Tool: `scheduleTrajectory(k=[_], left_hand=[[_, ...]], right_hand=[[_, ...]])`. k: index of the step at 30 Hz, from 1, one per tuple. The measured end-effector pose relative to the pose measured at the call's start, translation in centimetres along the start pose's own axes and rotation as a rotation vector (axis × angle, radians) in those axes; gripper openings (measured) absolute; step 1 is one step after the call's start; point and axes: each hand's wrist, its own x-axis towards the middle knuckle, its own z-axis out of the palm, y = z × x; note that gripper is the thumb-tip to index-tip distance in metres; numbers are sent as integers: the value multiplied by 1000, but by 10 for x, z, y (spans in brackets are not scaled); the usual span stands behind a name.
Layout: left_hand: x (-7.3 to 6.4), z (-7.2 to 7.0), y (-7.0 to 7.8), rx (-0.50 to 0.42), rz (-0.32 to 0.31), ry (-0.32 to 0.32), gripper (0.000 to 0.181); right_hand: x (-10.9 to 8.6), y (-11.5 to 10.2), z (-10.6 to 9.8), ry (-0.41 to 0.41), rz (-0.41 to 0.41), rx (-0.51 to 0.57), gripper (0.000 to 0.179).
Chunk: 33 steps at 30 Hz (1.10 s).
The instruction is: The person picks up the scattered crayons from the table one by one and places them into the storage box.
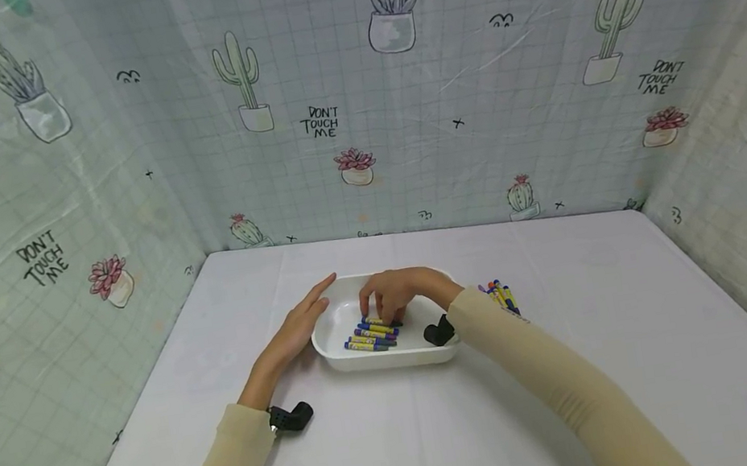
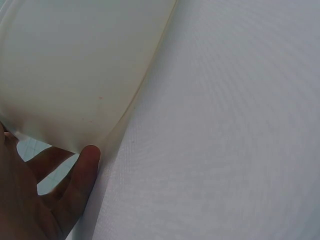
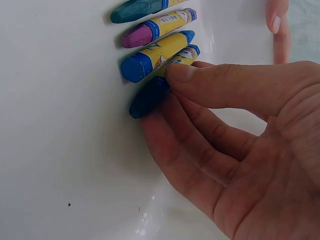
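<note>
A white tray (image 1: pixel 379 361) stands on the table, holding a row of crayons (image 1: pixel 371 344) in yellow wrappers. My right hand (image 1: pixel 393 292) reaches into it and pinches a dark blue crayon (image 3: pixel 149 98) between thumb and fingers at the end of that row. Beside this crayon lie a brighter blue crayon (image 3: pixel 136 68), a purple crayon (image 3: pixel 137 37) and a teal crayon (image 3: pixel 135 11). At the tray's left end my left hand (image 1: pixel 296 331) rests against the side with fingers extended. In the left wrist view its thumb (image 2: pixel 89 157) touches the tray's outer wall (image 2: pixel 85 65).
More crayons (image 1: pixel 501 296) lie in a loose group on the table just right of the tray, partly behind the right forearm. The white table (image 1: pixel 379 452) is bordered at the back and sides by a cactus-print sheet (image 1: pixel 448 148).
</note>
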Motion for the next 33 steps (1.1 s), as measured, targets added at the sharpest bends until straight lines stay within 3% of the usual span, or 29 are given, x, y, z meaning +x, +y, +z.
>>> scheduleTrajectory(k=[11,18,26,33], left_hand=[[1,1,1,12,-8,10,51],[0,2,1,0,-15,-6,50],[2,2,-1,-8,-1,-4,50],[-1,0,-1,7,-7,7,50]], right_hand=[[-9,1,-6,3,-25,20,38],[-23,7,-10,48,-65,25,38],[-61,24,-19,145,-123,61,41],[-103,50,-22,283,-127,153,39]])
